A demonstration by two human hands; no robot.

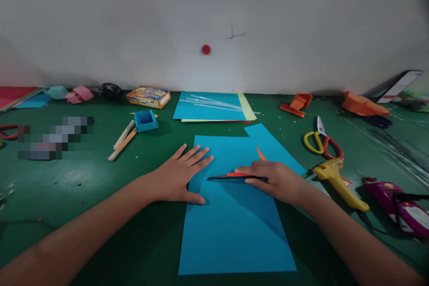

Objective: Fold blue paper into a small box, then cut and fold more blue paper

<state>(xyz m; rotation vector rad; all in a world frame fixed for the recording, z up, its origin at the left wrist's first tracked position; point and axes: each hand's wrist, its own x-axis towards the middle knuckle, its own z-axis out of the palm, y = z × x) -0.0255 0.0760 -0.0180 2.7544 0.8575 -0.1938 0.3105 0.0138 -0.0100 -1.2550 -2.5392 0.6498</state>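
A large blue paper sheet (pixel 234 228) lies on the green table (pixel 83 187) in front of me. My left hand (pixel 179 176) rests flat on the sheet's left edge, fingers spread. My right hand (pixel 276 181) is closed around a black and orange utility knife (pixel 231 175), which lies across the sheet with its tip pointing left. A second blue sheet (pixel 271 145) sits under the first at the upper right, with a small orange paper scrap (pixel 260 154) on it.
Yellow-red scissors (pixel 321 140), a yellow glue gun (pixel 338 181) and a purple glue gun (pixel 398 208) lie to the right. Behind are blue and yellow sheets with clear glue sticks (pixel 214 106), a small blue paper box (pixel 145 120), wooden sticks (pixel 123 140), an orange carton (pixel 148 97) and orange paper shapes (pixel 363 105).
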